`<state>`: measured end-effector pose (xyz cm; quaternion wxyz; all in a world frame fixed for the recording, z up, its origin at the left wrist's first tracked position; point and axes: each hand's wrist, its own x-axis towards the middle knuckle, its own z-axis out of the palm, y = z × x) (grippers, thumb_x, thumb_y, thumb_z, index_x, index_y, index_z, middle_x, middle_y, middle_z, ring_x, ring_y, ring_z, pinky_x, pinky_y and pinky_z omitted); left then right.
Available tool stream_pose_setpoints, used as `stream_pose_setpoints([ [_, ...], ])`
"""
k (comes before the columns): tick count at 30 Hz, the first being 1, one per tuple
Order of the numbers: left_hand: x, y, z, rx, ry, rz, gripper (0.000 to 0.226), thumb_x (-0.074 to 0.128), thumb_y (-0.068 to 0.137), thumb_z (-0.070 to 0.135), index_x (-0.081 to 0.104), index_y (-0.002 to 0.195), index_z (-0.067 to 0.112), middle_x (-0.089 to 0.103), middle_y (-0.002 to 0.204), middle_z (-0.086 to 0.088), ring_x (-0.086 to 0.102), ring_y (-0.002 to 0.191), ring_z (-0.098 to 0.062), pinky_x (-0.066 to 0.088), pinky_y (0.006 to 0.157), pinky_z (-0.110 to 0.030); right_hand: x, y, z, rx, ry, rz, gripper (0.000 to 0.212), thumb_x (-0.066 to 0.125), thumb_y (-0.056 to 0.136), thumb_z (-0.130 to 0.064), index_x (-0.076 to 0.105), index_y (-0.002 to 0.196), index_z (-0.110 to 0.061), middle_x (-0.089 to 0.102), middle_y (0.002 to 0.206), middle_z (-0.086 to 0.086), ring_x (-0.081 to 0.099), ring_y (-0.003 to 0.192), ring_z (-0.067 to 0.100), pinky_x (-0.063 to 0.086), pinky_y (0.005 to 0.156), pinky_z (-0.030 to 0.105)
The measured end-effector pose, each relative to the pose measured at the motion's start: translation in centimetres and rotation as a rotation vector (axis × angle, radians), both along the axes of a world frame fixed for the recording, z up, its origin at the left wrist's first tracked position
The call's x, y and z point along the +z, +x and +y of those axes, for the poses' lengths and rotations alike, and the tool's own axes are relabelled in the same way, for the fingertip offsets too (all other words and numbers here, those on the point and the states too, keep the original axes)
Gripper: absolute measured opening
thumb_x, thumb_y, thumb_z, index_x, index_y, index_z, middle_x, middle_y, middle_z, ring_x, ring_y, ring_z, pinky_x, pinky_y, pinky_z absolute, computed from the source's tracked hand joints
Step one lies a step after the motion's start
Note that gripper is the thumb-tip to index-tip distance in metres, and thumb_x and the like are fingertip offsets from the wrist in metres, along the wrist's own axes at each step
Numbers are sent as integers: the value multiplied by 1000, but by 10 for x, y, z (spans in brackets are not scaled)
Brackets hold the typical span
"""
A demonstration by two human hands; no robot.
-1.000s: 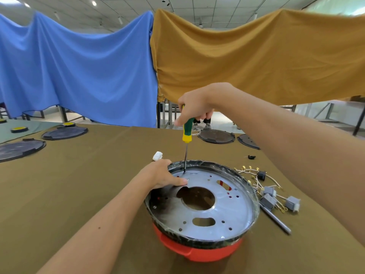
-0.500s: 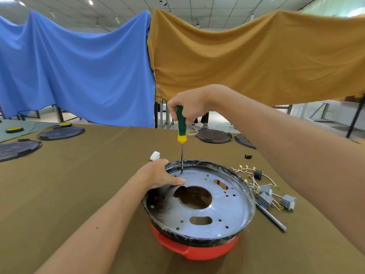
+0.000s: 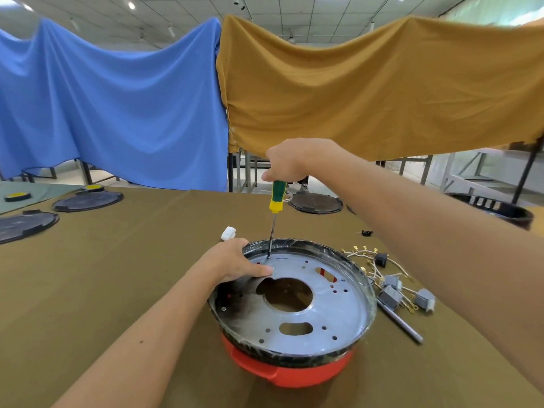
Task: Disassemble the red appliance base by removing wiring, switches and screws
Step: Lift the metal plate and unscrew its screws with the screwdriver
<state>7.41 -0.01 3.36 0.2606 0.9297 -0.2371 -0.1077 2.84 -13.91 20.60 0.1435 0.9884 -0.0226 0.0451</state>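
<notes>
Head view. Base [image 3: 291, 369], red and capped by a perforated metal plate [image 3: 323, 313], is shown at lower centre of the frame on an olive-covered table [image 3: 117, 275]. A screwdriver [image 3: 276, 207] is held nearly upright at centre frame by the right hand [image 3: 287, 163], whose fingers are curled round the top of the green-and-yellow handle; its tip is set on the plate's far edge, presumably in a screw head, though the screw itself is too small to be made out. The upright hold is judged to keep the tip seated while torque is applied. The left hand [image 3: 235, 260] is laid over the far-left rim, thumb stretched flat on the plate and the other fingers hooked over the rim, apparently so that the base is kept from turning. The tool tip lies just beyond the left thumb, close but apart from it.

Right of the base, at mid-right of the frame, removed wiring [image 3: 371, 254] and grey switches [image 3: 391, 293] are seen lying loose, with a metal rod [image 3: 403, 325] beside them. A small white part [image 3: 228, 233] lies just behind the left hand. Dark round covers [image 3: 88, 200] are seen at far left and beyond the screwdriver.
</notes>
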Motion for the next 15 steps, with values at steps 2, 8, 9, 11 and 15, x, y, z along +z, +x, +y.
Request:
stream_pose_setpoints([
  [2,1,-1,0,-11,10,-6,106,74,73,63,27,153,13,37,156,-4,40,138,-26,34,112,-37,5,-2,-5,113,179,72,20,52,102,-31,49,103,-10,47,80,0,42,65,16,33,56,28],
  [8,2,-2,0,-24,11,0,107,73,74,62,24,154,12,33,158,-5,36,141,-27,32,111,-37,6,0,-7,219,465,134,24,61,90,-3,56,109,-17,54,98,5,52,78,22,46,68,33],
  [9,1,-2,0,-23,10,1,107,73,74,63,23,154,13,33,158,-5,36,141,-27,32,111,-37,5,1,-6,187,478,138,25,63,91,-9,54,113,-17,54,98,4,53,79,22,47,68,32],
  [11,0,0,0,-13,6,10,108,74,73,63,24,154,13,33,157,-5,36,141,-27,32,111,-37,4,0,-5,94,416,116,34,64,94,-37,48,118,-17,54,94,1,57,78,20,49,66,32],
  [15,-1,2,1,3,-20,30,109,76,71,63,24,154,15,33,158,-4,35,142,-26,31,112,-38,-2,1,-3,-33,27,-63,56,36,99,-64,55,105,-12,50,82,0,52,74,19,38,67,34],
])
